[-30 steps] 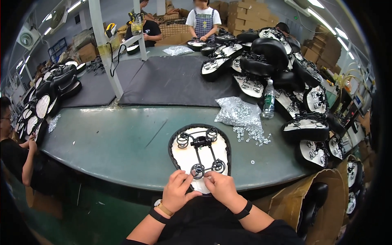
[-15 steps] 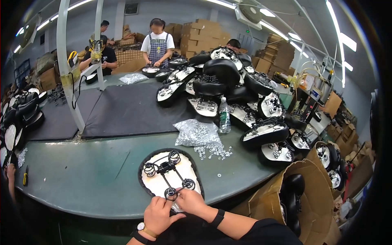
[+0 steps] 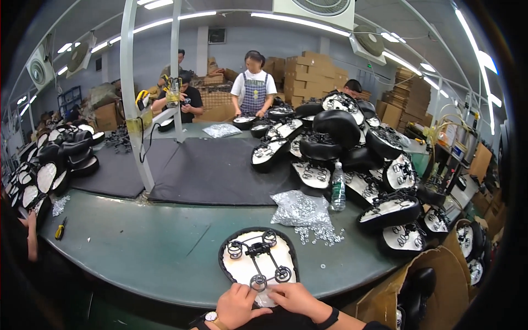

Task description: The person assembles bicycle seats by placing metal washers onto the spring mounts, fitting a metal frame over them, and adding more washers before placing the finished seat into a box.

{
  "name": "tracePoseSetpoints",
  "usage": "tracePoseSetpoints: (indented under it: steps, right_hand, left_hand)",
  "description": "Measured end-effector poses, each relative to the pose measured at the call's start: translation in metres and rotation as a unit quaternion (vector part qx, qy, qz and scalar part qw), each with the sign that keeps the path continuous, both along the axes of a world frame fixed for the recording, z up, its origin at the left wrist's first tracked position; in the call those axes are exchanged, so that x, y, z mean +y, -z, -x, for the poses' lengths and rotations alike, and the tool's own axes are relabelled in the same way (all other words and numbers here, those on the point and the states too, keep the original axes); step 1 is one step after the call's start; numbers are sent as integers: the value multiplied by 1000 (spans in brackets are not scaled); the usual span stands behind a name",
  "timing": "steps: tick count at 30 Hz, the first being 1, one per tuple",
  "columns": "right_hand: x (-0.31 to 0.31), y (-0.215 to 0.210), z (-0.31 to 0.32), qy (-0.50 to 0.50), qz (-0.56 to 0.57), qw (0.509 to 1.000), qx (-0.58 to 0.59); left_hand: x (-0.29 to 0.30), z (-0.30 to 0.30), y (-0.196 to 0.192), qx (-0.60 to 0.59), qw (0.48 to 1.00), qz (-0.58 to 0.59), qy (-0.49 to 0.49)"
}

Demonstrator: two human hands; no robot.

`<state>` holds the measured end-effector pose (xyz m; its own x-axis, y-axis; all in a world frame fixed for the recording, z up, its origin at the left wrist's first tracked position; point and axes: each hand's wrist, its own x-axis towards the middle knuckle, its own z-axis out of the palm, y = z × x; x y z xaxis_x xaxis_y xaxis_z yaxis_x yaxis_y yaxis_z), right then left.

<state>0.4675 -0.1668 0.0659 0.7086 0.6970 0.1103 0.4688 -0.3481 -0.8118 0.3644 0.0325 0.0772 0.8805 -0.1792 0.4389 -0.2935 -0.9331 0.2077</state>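
A bicycle saddle (image 3: pixel 242 270) lies upside down at the table's near edge, its white underside up and its black rim around it. A black wire spring frame (image 3: pixel 258 250) with coils at its corners sits on that underside. My left hand (image 3: pixel 235 307) is closed at the saddle's narrow near end, its fingertips beside the nearest coil. Across from it, my right hand (image 3: pixel 294 300) has its thumb and fingers pressed together by the same coil. Whatever small part the right fingers pinch is hidden.
Beyond the saddle, a clear plastic bag (image 3: pixel 300 208) spills small metal nuts (image 3: pixel 319 235) beside a water bottle (image 3: pixel 337 190). Many saddles (image 3: pixel 335 137) are heaped at right, above an open carton (image 3: pixel 379 294). Yellow-handled pliers (image 3: pixel 60 228) lie far left, near another person's hand (image 3: pixel 31 234).
The whole view has shifted, with the table scene now lower and farther right. My right hand has drawn slightly back from the coils; both hands stay at the saddle's near end.
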Motion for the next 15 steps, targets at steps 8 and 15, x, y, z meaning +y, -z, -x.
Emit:
tracePoseSetpoints:
  steps: [8,15]
  right_hand:
    - [13,-5,9,-19,91,948,-305]
    - [15,-1,-1,-43,80,939,-331]
  left_hand:
    - [-8,6,-5,-29,998,50,-23]
    - [-28,11,-5,-20,996,16,-84]
